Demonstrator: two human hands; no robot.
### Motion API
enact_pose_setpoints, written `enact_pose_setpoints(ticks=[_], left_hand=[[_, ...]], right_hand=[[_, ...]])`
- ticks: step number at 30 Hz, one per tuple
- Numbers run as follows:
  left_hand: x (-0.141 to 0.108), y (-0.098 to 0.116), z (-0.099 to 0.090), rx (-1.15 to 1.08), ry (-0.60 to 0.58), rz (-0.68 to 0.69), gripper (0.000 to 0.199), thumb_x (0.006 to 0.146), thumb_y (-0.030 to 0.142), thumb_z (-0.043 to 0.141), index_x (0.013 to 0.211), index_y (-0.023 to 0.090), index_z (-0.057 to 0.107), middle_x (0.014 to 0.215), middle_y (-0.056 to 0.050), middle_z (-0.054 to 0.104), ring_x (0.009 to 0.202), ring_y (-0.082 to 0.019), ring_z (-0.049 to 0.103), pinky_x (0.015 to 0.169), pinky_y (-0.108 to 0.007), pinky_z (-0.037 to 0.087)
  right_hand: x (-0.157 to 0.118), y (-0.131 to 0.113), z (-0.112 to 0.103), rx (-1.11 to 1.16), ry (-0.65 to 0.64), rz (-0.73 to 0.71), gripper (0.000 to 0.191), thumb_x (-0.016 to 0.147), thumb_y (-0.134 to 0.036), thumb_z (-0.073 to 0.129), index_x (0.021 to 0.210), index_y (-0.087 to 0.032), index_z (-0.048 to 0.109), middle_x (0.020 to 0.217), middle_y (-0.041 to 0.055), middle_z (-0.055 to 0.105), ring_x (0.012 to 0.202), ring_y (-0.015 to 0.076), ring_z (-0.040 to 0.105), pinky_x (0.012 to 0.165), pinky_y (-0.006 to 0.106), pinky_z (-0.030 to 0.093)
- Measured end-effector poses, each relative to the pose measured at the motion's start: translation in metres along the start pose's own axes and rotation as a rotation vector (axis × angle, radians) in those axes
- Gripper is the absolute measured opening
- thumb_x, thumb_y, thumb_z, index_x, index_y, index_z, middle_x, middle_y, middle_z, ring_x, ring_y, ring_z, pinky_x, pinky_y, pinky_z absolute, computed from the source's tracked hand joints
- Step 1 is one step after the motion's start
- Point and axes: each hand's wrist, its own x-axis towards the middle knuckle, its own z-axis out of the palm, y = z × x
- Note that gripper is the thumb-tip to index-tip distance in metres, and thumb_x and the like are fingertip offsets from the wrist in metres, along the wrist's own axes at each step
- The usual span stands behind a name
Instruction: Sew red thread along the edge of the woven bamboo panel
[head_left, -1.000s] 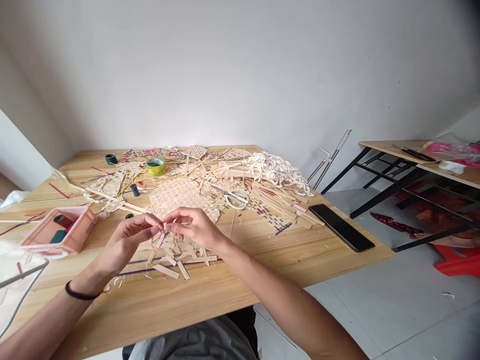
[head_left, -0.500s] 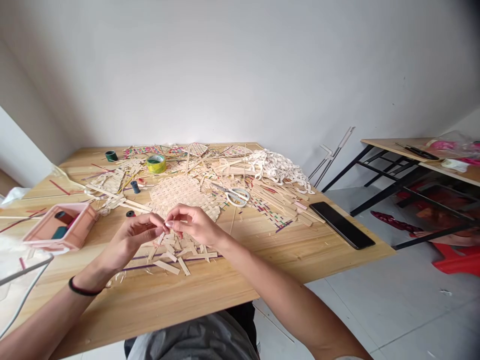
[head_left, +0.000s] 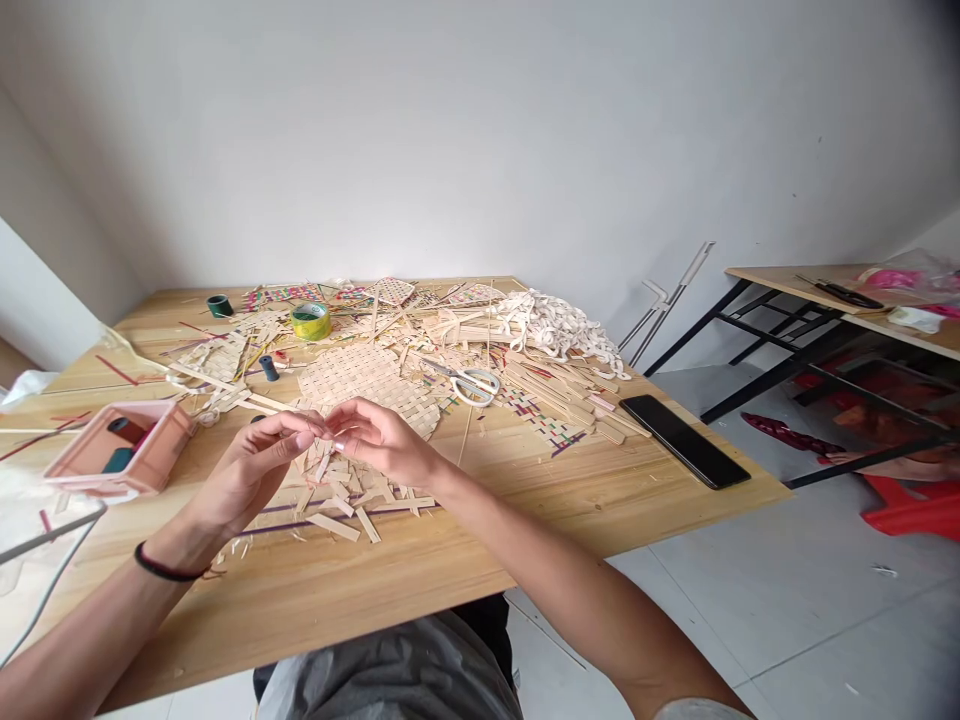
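Note:
My left hand (head_left: 266, 455), with a dark band on its wrist, and my right hand (head_left: 382, 440) meet at the fingertips above the table. Both are pinched closed. Whatever sits between the fingertips is too small to make out. Under and in front of them lies a pile of short cut strips (head_left: 349, 505). Just behind is a woven pale mat (head_left: 352, 375) of flat strips, partly hidden by my hands. White-handled scissors (head_left: 476, 388) rest to the right of the mat, and a dark thread spool (head_left: 268, 368) stands to its left.
A pink basket (head_left: 161, 455) holding spools stands at left. Yellow tape (head_left: 310, 321), a green roll (head_left: 220, 306) and white cord (head_left: 559, 325) lie farther back. A black phone (head_left: 686, 442) lies near the right edge. Another table (head_left: 817, 285) stands at right.
Both hands have risen slightly and the fingers have shifted, still meeting at the tips. The camera view has tilted a little. Objects on the table stay in place.

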Motion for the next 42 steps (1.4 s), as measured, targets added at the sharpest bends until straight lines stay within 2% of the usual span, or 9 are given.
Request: enact_pose_setpoints(ticks=[3,5,9,12,18,24,31,37,42], left_hand=[[0.0,0.001,0.002,0.006,-0.013,0.003,0.016,0.079,0.038,0.088,0.083,0.024,0.084,0.093,-0.005,0.075,0.097,-0.024,0.064,0.091,-0.036,0.049],[0.0,0.002,0.003,0.005,-0.019,0.0,0.016,0.08,0.038,0.087,0.083,0.023,0.083,0.092,-0.006,0.075,0.095,-0.025,0.064,0.087,-0.037,0.05],[-0.001,0.003,0.004,-0.015,-0.032,-0.016,0.015,0.08,0.038,0.087,0.082,0.024,0.083,0.092,-0.006,0.076,0.092,-0.026,0.065,0.085,-0.038,0.05],[-0.001,0.002,0.002,-0.014,-0.021,-0.024,0.016,0.08,0.039,0.087,0.081,0.024,0.082,0.09,-0.006,0.076,0.095,-0.026,0.066,0.089,-0.039,0.049],[0.0,0.001,0.0,0.033,0.0,-0.008,0.018,0.079,0.041,0.088,0.082,0.024,0.083,0.092,-0.005,0.077,0.1,-0.026,0.066,0.096,-0.038,0.047],[-0.001,0.005,0.001,0.124,-0.015,0.02,0.015,0.081,0.039,0.086,0.084,0.024,0.083,0.097,-0.006,0.077,0.096,-0.024,0.066,0.089,-0.035,0.05],[-0.001,0.005,0.003,0.135,0.0,0.027,0.015,0.082,0.039,0.086,0.085,0.024,0.084,0.098,-0.006,0.077,0.098,-0.025,0.066,0.092,-0.035,0.05],[0.001,0.007,0.002,0.102,0.053,0.069,0.012,0.079,0.036,0.088,0.082,0.025,0.084,0.104,-0.005,0.074,0.116,-0.027,0.06,0.103,-0.034,0.045],[0.002,0.009,-0.002,0.162,0.12,0.031,0.018,0.078,0.039,0.088,0.083,0.023,0.082,0.094,-0.005,0.074,0.099,-0.023,0.061,0.091,-0.03,0.045]], right_hand=[[0.001,0.007,0.003,0.169,-0.027,0.025,0.037,0.085,-0.031,0.083,0.115,-0.021,0.064,0.116,0.0057,0.067,0.11,0.0181,0.065,0.102,0.034,0.05],[0.002,0.011,0.004,0.254,-0.047,0.047,0.043,0.084,-0.035,0.085,0.118,-0.021,0.063,0.114,0.0063,0.069,0.106,0.0191,0.068,0.1,0.036,0.052],[0.002,0.008,0.003,0.311,-0.066,0.086,0.046,0.082,-0.036,0.087,0.118,-0.02,0.064,0.104,0.0057,0.071,0.092,0.0174,0.068,0.087,0.032,0.054],[0.0,0.001,0.004,0.309,-0.071,0.125,0.042,0.082,-0.031,0.086,0.116,-0.017,0.066,0.091,0.0035,0.07,0.082,0.0141,0.064,0.074,0.026,0.05],[-0.003,-0.007,0.005,0.274,-0.022,0.195,0.039,0.08,-0.034,0.084,0.11,-0.017,0.067,0.084,0.0,0.061,0.073,0.0114,0.052,0.066,0.024,0.042],[0.0,-0.003,0.002,0.23,0.0,0.246,0.032,0.078,-0.036,0.081,0.098,-0.017,0.065,0.077,-0.0035,0.052,0.063,0.0083,0.041,0.059,0.023,0.034],[0.0,-0.003,0.001,0.04,0.033,0.237,0.032,0.08,-0.041,0.077,0.099,-0.017,0.068,0.086,-0.0006,0.059,0.068,0.0097,0.045,0.061,0.024,0.035],[0.0,-0.003,0.0,-0.144,0.051,0.146,0.034,0.084,-0.048,0.074,0.092,-0.015,0.071,0.082,0.0002,0.06,0.07,0.0114,0.045,0.064,0.026,0.034],[-0.001,-0.012,-0.002,-0.176,0.085,0.103,0.038,0.082,-0.052,0.077,0.09,-0.016,0.071,0.081,0.0003,0.061,0.072,0.0126,0.049,0.066,0.027,0.037]])
